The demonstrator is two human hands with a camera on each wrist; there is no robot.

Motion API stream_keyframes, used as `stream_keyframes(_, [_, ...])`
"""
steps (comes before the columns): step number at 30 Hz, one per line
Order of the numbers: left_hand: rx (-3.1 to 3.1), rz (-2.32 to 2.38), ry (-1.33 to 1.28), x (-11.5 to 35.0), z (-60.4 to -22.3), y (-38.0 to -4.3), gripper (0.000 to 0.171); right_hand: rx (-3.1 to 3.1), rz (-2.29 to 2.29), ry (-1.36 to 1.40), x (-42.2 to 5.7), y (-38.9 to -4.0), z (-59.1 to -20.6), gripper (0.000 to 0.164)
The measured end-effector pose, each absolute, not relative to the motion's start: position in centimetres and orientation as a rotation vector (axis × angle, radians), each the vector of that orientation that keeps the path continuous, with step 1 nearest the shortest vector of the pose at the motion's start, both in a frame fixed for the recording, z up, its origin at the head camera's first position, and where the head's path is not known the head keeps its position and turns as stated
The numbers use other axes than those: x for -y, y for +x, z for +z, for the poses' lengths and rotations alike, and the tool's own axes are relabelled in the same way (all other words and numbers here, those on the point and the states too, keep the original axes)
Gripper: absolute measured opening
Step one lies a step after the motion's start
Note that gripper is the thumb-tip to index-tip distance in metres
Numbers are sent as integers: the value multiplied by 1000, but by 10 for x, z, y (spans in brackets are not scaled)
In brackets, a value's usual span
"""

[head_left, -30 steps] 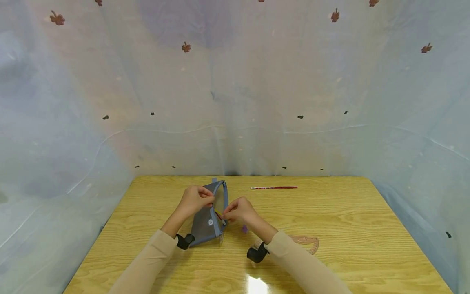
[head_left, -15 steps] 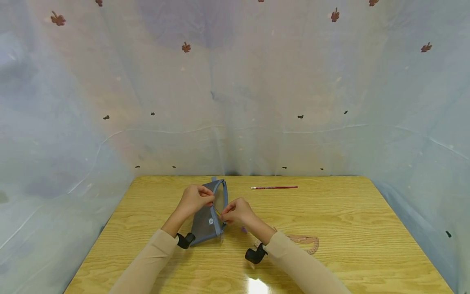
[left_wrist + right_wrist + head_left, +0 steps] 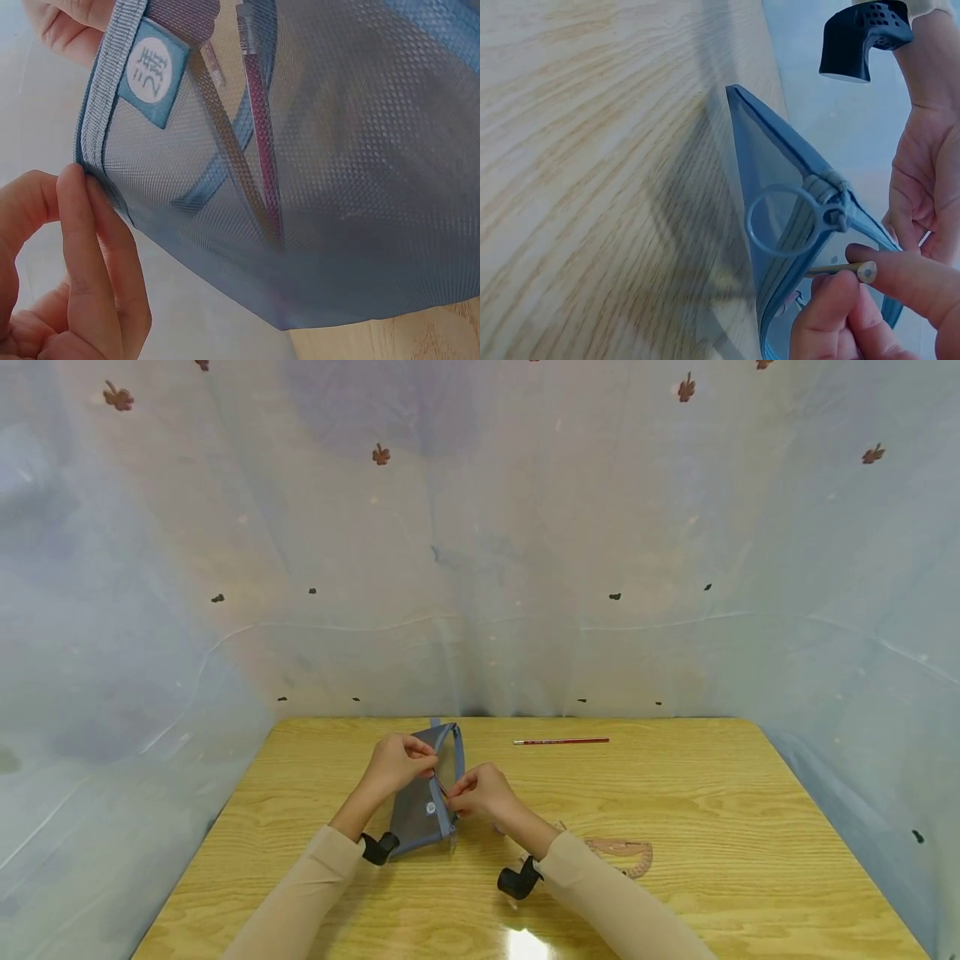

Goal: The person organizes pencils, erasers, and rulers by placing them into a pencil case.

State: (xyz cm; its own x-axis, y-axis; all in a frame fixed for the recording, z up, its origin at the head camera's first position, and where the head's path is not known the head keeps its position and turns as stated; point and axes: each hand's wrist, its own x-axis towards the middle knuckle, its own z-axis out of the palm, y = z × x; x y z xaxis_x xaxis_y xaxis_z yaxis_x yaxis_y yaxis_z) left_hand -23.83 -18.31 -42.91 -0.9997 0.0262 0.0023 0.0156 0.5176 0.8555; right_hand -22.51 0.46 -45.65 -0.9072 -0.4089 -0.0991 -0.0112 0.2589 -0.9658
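Observation:
A grey-blue mesh pencil pouch (image 3: 412, 814) with blue zip edges stands tilted on the table, its mouth open to the right. My left hand (image 3: 397, 764) pinches the upper edge of that mouth between thumb and fingers. At the opening, my right hand (image 3: 483, 793) pinches a yellow pencil (image 3: 832, 268) near its flat end, thumb against fingers. The rest of this pencil slants down inside the pouch. Through the mesh in the left wrist view, a red pencil (image 3: 262, 142) with a silver ferrule also shows inside. A ring pull (image 3: 784, 221) hangs from the zip end.
Another red pencil (image 3: 562, 741) lies near the table's back edge. A clear orange protractor (image 3: 630, 856) lies right of my right forearm, partly covered by it. A small purple item is mostly hidden by the right wrist. The wooden table (image 3: 712, 793) ends at a pale curtain.
My right hand has shifted slightly left toward the pouch mouth, and less of the yellow pencil shows there. The left hand keeps its hold on the edge, almost still.

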Motion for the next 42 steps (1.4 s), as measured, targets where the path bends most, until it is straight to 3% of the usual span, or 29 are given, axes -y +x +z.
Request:
stream_keyframes(27, [-2697, 1584, 38, 182, -428, -236, 9, -2161, -1741, -440, -2, -223, -460, 4])
stream_keyframes(34, [-2700, 1584, 41, 183, -428, -237, 10, -2189, -1717, -463, -7, -210, -433, 8])
stream_keyframes(42, [-2694, 1588, 33, 183, -429, -237, 9, -2207, -1721, -439, -12, -225, -453, 10])
